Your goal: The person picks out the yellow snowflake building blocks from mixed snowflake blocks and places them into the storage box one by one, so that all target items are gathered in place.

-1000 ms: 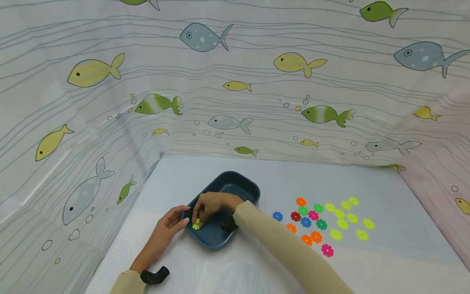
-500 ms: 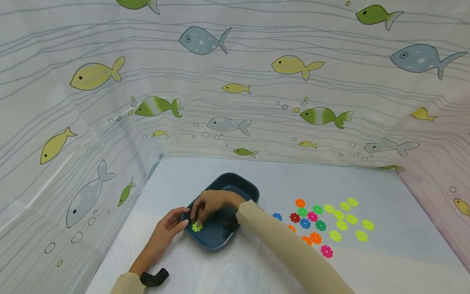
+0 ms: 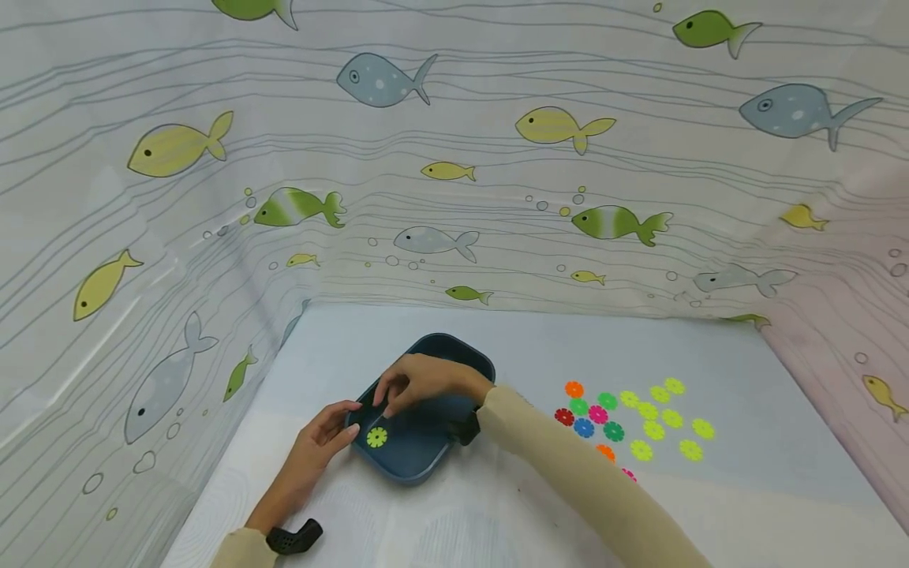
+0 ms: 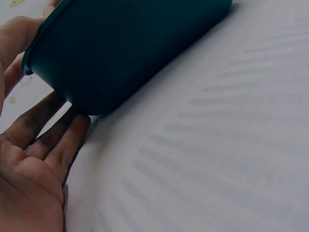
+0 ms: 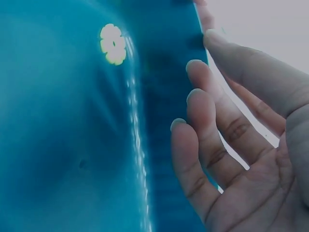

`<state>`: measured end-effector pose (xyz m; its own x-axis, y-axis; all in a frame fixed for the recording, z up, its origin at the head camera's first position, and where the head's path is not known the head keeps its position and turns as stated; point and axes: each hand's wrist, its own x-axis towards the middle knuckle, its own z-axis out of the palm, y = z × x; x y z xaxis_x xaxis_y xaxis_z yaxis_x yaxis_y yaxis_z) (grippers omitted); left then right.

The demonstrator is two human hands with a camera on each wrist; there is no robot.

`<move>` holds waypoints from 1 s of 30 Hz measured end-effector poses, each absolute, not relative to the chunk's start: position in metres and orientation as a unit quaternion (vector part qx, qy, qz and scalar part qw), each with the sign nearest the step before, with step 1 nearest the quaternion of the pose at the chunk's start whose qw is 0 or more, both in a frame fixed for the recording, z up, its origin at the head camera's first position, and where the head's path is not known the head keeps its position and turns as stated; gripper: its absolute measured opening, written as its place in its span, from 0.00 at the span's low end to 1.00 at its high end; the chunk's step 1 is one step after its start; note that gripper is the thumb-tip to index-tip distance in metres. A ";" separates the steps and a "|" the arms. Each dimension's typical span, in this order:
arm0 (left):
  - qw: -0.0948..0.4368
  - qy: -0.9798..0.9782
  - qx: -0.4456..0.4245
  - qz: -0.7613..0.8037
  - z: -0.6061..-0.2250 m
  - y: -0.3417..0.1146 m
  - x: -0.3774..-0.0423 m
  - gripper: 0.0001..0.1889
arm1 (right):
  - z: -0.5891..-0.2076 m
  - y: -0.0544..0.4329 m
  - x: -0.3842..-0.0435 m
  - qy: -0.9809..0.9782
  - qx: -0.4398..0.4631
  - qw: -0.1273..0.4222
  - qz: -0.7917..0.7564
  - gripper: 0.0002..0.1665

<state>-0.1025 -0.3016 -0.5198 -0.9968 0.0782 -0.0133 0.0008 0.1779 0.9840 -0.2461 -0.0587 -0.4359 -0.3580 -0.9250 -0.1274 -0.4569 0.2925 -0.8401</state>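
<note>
Head view: diffuse, fairly even light; tabletop (image 3: 540, 339) whiter toward its near edge, greyer toward the far one. Left wrist view: dim, outer wall of the blue tray (image 4: 130, 53) sinking to near-black. Right wrist view: hazy, yellow-green flower disc (image 5: 109, 46) overexposed almost to white, speckled glare streak inside the tray.
</note>
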 end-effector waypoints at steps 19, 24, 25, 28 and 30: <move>0.030 0.772 0.017 0.634 -0.522 -0.303 -0.104 0.25 | -0.433 0.019 -0.247 0.744 -0.434 0.251 -0.442 0.11; 0.027 0.771 0.020 0.636 -0.523 -0.303 -0.105 0.25 | -0.436 0.038 -0.246 0.751 -0.419 0.236 -0.453 0.10; 0.027 0.770 0.021 0.637 -0.523 -0.303 -0.105 0.25 | -0.436 0.042 -0.246 0.752 -0.415 0.234 -0.455 0.10; 0.027 0.771 0.020 0.636 -0.523 -0.302 -0.106 0.25 | -0.437 0.054 -0.244 0.756 -0.406 0.229 -0.460 0.10; 0.028 0.772 0.020 0.635 -0.522 -0.302 -0.105 0.25 | -0.438 0.062 -0.243 0.758 -0.399 0.227 -0.463 0.10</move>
<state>-0.1055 -0.3020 -0.5220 -0.9976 0.0660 -0.0185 -0.0055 0.1921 0.9814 -0.2429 0.0618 -0.4378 -0.5784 -0.8153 0.0251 -0.3943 0.2525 -0.8836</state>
